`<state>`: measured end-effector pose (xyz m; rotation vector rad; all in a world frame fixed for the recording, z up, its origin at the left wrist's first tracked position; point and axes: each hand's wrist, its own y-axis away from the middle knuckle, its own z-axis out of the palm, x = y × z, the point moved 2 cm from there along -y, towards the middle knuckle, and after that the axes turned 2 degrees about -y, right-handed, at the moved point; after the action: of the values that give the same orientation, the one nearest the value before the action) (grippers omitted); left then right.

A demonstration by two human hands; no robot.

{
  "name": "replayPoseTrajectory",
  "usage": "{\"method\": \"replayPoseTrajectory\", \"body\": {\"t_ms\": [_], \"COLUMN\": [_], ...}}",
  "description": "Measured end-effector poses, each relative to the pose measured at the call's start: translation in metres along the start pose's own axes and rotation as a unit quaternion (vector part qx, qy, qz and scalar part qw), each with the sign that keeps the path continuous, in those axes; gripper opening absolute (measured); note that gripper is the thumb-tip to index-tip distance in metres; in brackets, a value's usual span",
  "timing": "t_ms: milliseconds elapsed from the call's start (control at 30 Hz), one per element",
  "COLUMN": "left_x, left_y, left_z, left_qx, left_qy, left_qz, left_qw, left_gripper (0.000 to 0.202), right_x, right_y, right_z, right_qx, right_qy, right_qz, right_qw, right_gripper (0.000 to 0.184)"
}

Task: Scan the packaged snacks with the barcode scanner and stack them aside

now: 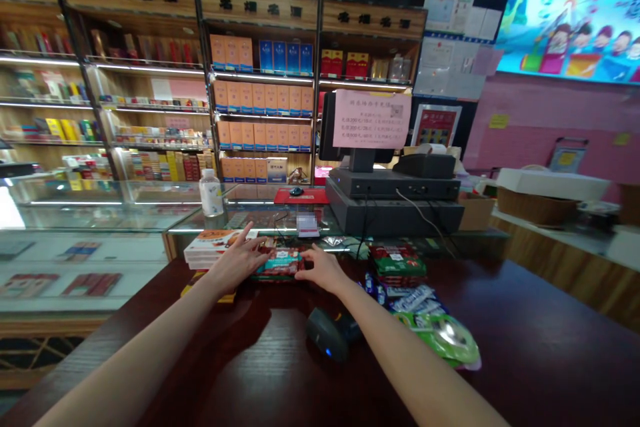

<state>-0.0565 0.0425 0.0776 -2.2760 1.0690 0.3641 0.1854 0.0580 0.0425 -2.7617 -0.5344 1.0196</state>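
Note:
A red-and-teal snack packet [283,261] lies flat on the dark table, on top of what looks like another packet. My left hand [237,261] rests at its left end, fingers stretched and spread, the index finger raised. At the right end, the thumb and fingers of my right hand [323,268] curve around the packet's edge. White boxes [207,250] stand stacked just left of my left hand, with a yellow pack [227,297] partly under them. Below my right wrist lies a black barcode scanner [326,335] with a blue light.
Right of my right arm are stacked red-green packets [397,261], blue-and-white packets [420,299] and a green pouch [445,337]. Behind stand a till with a monitor [370,121], a glass counter [187,219] with a bottle [211,193], and stocked shelves.

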Motion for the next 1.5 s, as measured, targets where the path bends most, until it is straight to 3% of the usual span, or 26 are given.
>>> {"method": "replayPoseTrajectory", "body": {"t_ms": [433,933,1167,1500], "left_x": [0.004,0.004,0.002,0.005], "left_y": [-0.015,-0.001,0.000,-0.003], "left_z": [0.005,0.021,0.027,0.020], "left_qx": [0.023,-0.003,-0.001,-0.005], "left_qy": [-0.017,0.017,0.016,0.021], "left_qz": [-0.040,-0.056,-0.068,-0.075], "left_qw": [0.999,0.998,0.998,0.997], "left_gripper": [0.033,0.012,0.016,0.020], "right_x": [0.001,-0.005,-0.001,-0.001], "right_y": [-0.015,-0.022,-0.026,-0.020], "right_z": [0.012,0.018,0.022,0.015], "right_qx": [-0.009,-0.016,-0.016,-0.015], "right_qy": [0.058,0.110,0.110,0.081], "right_qz": [0.013,0.025,0.026,0.000], "right_qw": [0.998,0.994,0.994,0.997], "right_gripper": [0.055,0.054,0.055,0.063]}}
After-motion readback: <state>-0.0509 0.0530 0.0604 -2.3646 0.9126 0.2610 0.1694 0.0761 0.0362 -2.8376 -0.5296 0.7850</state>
